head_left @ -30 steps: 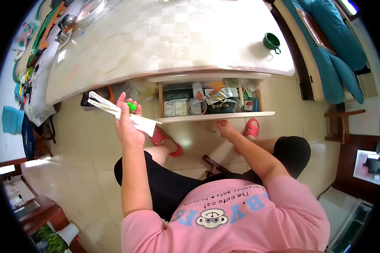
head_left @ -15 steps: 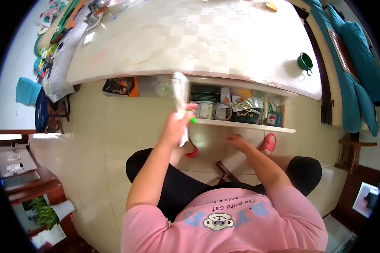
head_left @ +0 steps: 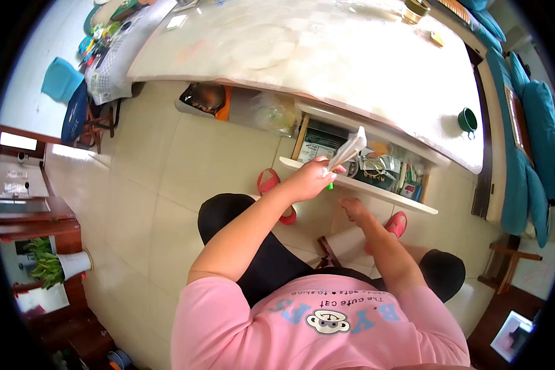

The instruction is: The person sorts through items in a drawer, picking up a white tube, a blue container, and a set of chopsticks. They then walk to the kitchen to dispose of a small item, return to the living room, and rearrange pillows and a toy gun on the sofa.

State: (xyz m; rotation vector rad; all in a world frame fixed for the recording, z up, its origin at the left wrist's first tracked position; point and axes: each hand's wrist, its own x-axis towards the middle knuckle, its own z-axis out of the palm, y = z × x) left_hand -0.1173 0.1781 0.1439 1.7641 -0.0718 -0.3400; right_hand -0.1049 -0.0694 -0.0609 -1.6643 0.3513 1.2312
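Left hand [head_left: 317, 179]: fingers closed around the lower end of a slim white bundle [head_left: 351, 149]; the grip is firm-looking, with little gap between thumb and fingers. The bundle slants up and to the right, its far end crossing the view of the open drawer [head_left: 407, 201]. A small bright green object [head_left: 330, 185] shows just below the same hand; what it is, cannot tell.

Right hand [head_left: 353, 211]: near the drawer front, on the wearer's side, apart from the left hand. Fingers curled loosely inward; cannot tell whether anything is inside them.

Drawer contents, packed close: a pale printed box [head_left: 315, 152] at the left end, a dark green item [head_left: 378, 179] near the middle, assorted small packets to the right.

Table [head_left: 240, 52] above the drawer: pale, glossy, patterned top. 1 green cup [head_left: 467, 119] near its right end. Beneath, left of the drawer: a clear plastic bag [head_left: 274, 117], and a black and orange bag [head_left: 205, 98] beyond it.

Floor: tiled. 2 pink-red sandals [head_left: 268, 181] on the wearer's feet, set apart.
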